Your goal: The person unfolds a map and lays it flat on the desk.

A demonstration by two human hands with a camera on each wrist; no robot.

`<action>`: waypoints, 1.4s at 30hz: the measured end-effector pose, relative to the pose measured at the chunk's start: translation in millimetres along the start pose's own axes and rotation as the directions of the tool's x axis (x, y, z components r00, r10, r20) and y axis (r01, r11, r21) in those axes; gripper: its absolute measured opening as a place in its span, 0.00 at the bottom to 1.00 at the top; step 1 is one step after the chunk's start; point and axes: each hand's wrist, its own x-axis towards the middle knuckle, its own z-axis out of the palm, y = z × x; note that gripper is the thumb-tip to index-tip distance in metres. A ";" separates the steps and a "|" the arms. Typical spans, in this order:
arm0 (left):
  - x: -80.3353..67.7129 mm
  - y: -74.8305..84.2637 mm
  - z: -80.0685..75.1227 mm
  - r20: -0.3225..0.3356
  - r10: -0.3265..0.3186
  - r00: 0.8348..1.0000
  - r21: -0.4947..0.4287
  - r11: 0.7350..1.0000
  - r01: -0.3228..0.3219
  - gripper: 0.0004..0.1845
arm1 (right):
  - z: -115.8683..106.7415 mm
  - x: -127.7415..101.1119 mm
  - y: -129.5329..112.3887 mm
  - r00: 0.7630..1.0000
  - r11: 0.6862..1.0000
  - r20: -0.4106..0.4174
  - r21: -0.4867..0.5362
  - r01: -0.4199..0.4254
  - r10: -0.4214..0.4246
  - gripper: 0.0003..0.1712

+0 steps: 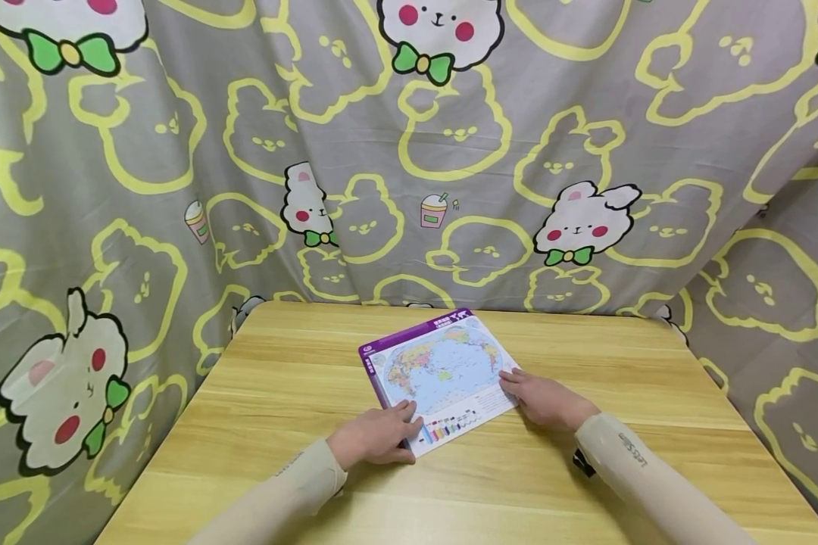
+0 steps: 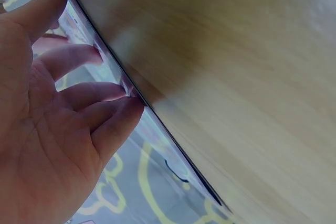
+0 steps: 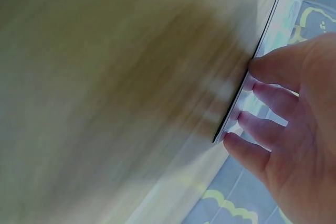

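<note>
Laminated world-map card (image 1: pixel 443 376) is lying flat near the middle of the wooden bench (image 1: pixel 259 393), turned so that its long axis is running from the near-left corner toward the far right. Both hands are bracketing it from the near side. The left hand (image 1: pixel 376 437) is resting with straight fingers (image 2: pixel 79 56) on the near-left corner; its grip is released, merely touching the edge. The right hand (image 1: pixel 544 400) is likewise lying with extended fingers (image 3: pixel 273 69) against the right-hand edge, grasping nothing. Each hand is equally close to the card, which is sitting between them and slightly ahead.
</note>
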 end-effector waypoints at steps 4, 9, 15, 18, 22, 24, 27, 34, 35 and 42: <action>0.6 1.9 -1.3 -0.004 0.011 1.000 0.014 1.000 -0.011 0.37 | 1.4 2.7 2.7 1.000 1.000 -0.004 -0.017 0.005 -0.005 0.23; 1.4 3.8 -1.7 -0.010 0.022 1.000 0.024 0.999 -0.021 0.37 | 3.5 4.7 5.8 1.000 1.000 -0.014 -0.018 0.005 -0.005 0.23; 2.4 5.9 -3.6 -0.007 0.029 1.000 0.027 0.999 -0.029 0.36 | 3.1 5.6 9.4 1.000 1.000 -0.021 -0.005 0.019 -0.020 0.23; 2.7 6.7 -3.9 -0.004 0.027 1.000 0.032 0.999 -0.027 0.36 | 3.2 6.7 11.3 0.999 0.999 -0.031 -0.003 0.041 -0.041 0.23; 2.3 7.3 -3.3 -0.010 0.034 0.999 0.039 0.999 -0.034 0.36 | 3.8 7.5 13.2 0.998 0.998 -0.036 0.000 0.059 -0.059 0.23; 2.4 7.5 -2.4 -0.017 0.039 0.999 0.044 0.998 -0.038 0.36 | 3.8 7.9 13.6 0.997 0.998 -0.040 0.005 0.066 -0.066 0.23; 2.2 8.2 -2.6 -0.024 0.043 0.999 0.049 0.998 -0.042 0.36 | 3.7 8.3 14.3 0.997 0.998 -0.040 0.008 0.070 -0.069 0.23; 3.7 10.2 -3.8 -0.017 0.048 0.999 0.051 0.998 -0.047 0.36 | 3.9 9.9 17.5 0.995 0.997 -0.057 0.007 0.077 -0.076 0.23; 4.0 10.4 -3.8 -0.016 0.047 0.999 0.050 0.998 -0.046 0.36 | 4.0 10.2 18.1 0.995 0.997 -0.060 0.004 0.079 -0.079 0.23; 6.4 11.6 -0.5 -0.020 0.047 0.999 0.059 0.997 -0.046 0.36 | 4.2 10.3 19.6 0.996 0.998 -0.062 -0.002 0.070 -0.070 0.24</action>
